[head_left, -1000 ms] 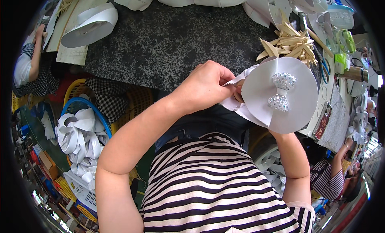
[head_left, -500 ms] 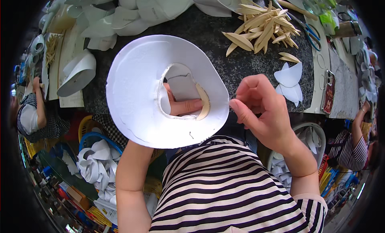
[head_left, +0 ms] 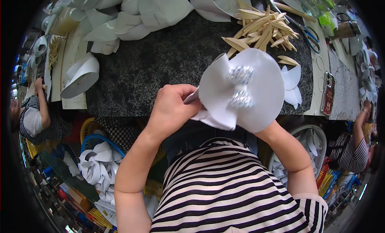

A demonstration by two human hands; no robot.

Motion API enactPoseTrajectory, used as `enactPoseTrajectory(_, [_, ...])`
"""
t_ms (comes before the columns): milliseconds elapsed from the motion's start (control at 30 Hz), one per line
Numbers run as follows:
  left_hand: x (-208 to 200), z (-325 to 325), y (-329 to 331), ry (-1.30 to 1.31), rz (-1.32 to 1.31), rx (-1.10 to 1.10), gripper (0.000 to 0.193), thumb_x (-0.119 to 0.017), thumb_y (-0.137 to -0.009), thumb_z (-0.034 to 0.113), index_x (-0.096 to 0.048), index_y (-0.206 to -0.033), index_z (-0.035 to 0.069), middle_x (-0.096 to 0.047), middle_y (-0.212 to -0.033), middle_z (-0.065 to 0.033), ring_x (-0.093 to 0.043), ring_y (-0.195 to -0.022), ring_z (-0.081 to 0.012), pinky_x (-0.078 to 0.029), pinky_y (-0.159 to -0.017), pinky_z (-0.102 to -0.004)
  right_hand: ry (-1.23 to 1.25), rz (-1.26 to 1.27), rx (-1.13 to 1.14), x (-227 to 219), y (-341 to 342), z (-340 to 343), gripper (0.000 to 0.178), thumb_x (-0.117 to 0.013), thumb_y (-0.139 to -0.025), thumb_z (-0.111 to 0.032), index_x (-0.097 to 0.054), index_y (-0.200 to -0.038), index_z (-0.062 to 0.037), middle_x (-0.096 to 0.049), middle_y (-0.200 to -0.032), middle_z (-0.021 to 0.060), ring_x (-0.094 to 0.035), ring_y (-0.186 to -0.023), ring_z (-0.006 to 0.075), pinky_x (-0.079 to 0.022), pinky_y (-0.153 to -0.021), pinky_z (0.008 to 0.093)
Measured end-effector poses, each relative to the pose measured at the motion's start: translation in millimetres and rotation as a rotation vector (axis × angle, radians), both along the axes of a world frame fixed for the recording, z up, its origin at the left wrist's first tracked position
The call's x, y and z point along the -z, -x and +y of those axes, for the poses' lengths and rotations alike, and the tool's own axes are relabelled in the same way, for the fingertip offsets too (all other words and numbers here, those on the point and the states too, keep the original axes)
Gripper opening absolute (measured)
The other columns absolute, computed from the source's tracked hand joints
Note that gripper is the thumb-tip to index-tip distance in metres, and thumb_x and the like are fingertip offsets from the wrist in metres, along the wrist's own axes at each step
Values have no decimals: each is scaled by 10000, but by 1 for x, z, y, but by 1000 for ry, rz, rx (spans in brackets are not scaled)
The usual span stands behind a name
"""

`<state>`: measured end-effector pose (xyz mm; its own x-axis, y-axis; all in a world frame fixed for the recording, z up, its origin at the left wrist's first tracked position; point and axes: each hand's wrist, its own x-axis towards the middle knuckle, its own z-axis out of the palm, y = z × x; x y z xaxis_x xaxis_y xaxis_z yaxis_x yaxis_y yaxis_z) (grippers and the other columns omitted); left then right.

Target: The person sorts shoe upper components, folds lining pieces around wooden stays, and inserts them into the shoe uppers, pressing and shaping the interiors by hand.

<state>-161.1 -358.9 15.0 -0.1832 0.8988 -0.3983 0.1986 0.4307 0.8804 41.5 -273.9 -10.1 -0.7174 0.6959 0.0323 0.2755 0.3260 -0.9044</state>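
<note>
I hold a white round hat-shaped piece (head_left: 260, 92) with a white bow and a sparkly silver bow trim (head_left: 240, 88) on its face, just above my striped shirt. My left hand (head_left: 172, 108) pinches the bow's left edge. My right hand is hidden behind the piece; only its wrist and forearm (head_left: 288, 152) show below it, so it seems to support the piece from behind.
A dark speckled worktop (head_left: 160, 68) lies ahead, with a pile of tan leaf-shaped strips (head_left: 260, 28), white cut pieces (head_left: 140, 16), scissors (head_left: 309, 32) and a phone (head_left: 329, 92). Baskets of white pieces (head_left: 100, 165) stand at both sides. Other people sit at the far left (head_left: 36, 120) and the right (head_left: 353, 148).
The white piece has been turned over: half a second ago its open underside faced me with my left hand inside it, now the bow side faces up and sits to the right.
</note>
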Motion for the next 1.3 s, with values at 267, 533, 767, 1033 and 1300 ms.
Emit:
enactPoseTrajectory(267, [-7, 15, 0, -87, 223, 143, 224, -656, -748, 109, -725, -901, -39, -682, -691, -189, -702, -645, -250, -527, -650, -332, 669, 355, -65, 11, 4, -2, 442, -630, -938, -169, -517, -1338, -20, -573, -1300, 129, -570, -1184, 226, -458, -1043, 378])
enactPoseTrajectory(533, [8, 16, -6, -254, 274, 130, 171, -633, -714, 79, -690, -774, -71, -629, -687, -260, -670, -687, -391, -516, -650, -411, 198, 158, -6, 30, 1, 7, 554, -786, -785, -71, -567, -1293, -61, -586, -1265, 92, -573, -1158, 228, -462, -1013, 357])
enactPoseTrajectory(767, [12, 19, -7, -255, 251, 124, 169, -647, -689, 57, -697, -779, -77, -625, -679, -270, -671, -675, -390, -526, -652, -405, -73, 169, 93, 31, 5, -4, 167, -682, -917, -65, -654, -1076, -21, -634, -1000, 48, -597, -916, 166, -490, -813, 320])
enactPoseTrajectory(1033, [4, 18, -7, -309, 304, 146, 183, -648, -699, 32, -717, -836, -67, -660, -725, -253, -698, -696, -354, -547, -676, -377, 190, 219, 249, 61, -10, -4, 202, -610, -940, -112, -645, -1129, -49, -596, -1083, 81, -559, -979, 176, -453, -866, 354])
enactPoseTrajectory(1300, [11, -3, -1, -483, 33, -65, 254, -621, -732, -16, -717, -960, -68, -706, -853, -242, -728, -790, -319, -569, -753, -348, 282, 130, 205, 21, -95, -15, 277, -624, -939, -144, -602, -1197, -47, -581, -1147, 88, -552, -1043, 188, -460, -900, 361])
